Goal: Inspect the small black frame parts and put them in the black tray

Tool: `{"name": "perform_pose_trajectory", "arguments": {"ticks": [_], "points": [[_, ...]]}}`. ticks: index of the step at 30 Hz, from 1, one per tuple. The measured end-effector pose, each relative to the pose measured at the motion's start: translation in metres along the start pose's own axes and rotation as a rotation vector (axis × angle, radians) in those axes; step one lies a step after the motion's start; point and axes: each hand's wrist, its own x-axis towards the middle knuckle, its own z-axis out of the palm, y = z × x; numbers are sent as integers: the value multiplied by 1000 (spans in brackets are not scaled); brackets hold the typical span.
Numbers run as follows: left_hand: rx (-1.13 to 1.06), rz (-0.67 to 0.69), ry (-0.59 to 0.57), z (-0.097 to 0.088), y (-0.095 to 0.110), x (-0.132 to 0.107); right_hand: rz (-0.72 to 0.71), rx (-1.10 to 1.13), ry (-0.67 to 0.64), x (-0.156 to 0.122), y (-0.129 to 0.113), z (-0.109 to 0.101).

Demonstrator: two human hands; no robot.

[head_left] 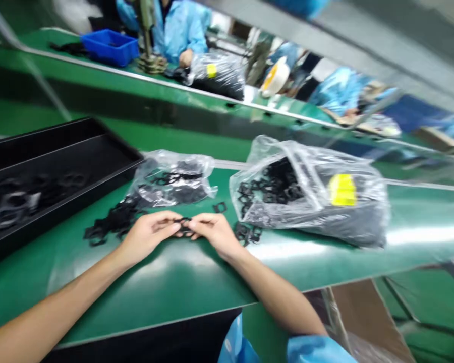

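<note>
Between my two hands, over the green table (170,287), is a small black frame-like part (183,222). The fingers of my left hand (151,232) pinch its left side, and those of my right hand (214,232) pinch its right side; the fingers cover much of it. Left of my left hand lies a heap of similar black parts (113,222). Close to my right hand, a few loose black parts (245,233) rest by the mouth of a clear plastic bag (348,222) filled with more of them. One single black part (220,207) lies just beyond my right hand.
A long black tray (124,169) with black parts stands at the left. Behind my hands is a smaller clear bag (174,179) of black parts. Across the green conveyor, co-workers in blue sit near a blue bin (109,47) and another filled bag (221,75).
</note>
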Motion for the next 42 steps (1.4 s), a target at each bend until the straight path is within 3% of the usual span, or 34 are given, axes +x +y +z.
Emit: {"name": "perform_pose_trajectory", "arguments": {"ticks": [8, 15, 25, 33, 38, 42], "points": [[97, -152, 77, -3, -7, -1, -44, 47, 61, 1, 13, -6], [201, -57, 78, -3, -13, -3, -81, 48, 54, 2, 20, -4], [86, -28, 91, 1, -19, 1, -163, -53, 43, 4, 13, -8], [125, -176, 118, -8, -27, 0, -180, -143, 42, 3, 20, -10], [156, -176, 160, -17, -41, 0, -135, -60, 2, 1, 17, -10], [208, -188, 175, -19, -39, -1, -131, -18, -26, 0, 17, -8]]}}
